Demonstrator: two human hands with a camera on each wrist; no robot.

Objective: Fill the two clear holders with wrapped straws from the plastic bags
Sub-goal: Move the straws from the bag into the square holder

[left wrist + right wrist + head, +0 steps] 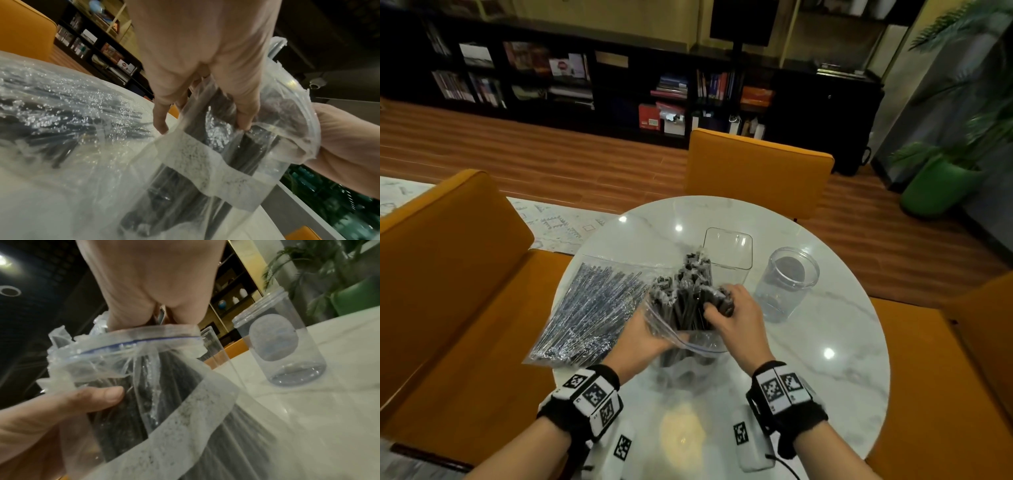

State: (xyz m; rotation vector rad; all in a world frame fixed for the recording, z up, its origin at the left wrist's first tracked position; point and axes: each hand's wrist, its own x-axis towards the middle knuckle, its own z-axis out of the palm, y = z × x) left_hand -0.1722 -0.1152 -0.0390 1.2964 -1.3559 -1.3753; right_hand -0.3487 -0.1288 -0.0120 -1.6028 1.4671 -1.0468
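An open zip bag [681,337] of black wrapped straws [688,291] stands at the table's middle. My left hand [654,334] grips its side from the left; its thumb [102,397] presses the plastic in the right wrist view. My right hand [722,305] reaches into the bag mouth [144,344] and is curled round a bundle of the straws near their upper ends. A second, flat bag of straws [592,308] lies to the left. The square clear holder [727,251] stands just behind the bag and the round clear holder [786,287] to its right; neither holds any straws.
The round white marble table [825,359] has orange chairs [756,171] behind it and on both sides. A green plant pot [938,188] stands on the floor at the far right. A dark bookshelf [585,78] lines the back wall.
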